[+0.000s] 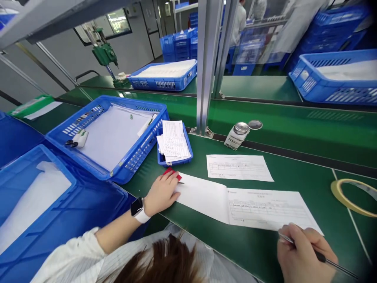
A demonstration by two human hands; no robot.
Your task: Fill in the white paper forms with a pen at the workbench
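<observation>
Booklet: open on green bench, clock dirs taken from its centre. L pg blank; R pg a printed form w/ handwriting in table rows, too small to read.
L hand: at 9 o'clock, palm down, fingers extended, pressing outer end of L pg + red item under fingertips; not gripping, afaict.
Metal tip: at 10, poking out from under L hand onto L pg; rest hidden.
R hand: at 4, closed round pen, over lower R corner of R pg.
Pen: dark grip, thin shaft; tip pointing to 10, near lower edge of R pg. Contact w/ paper: can't tell.
Loose form: at 12, flat, just beyond Booklet, also w/ handwriting.
Bottle: at 12, past Loose form, labelled, metal top, round lid flipped out to its 2.
Tape roll: at 3, on its side, well apart from Booklet.
Small blue tray: at 10, holding written slips.
Big blue basket: at 10, further out, white sheet lining.
Watch: on L wrist, white strap.
</observation>
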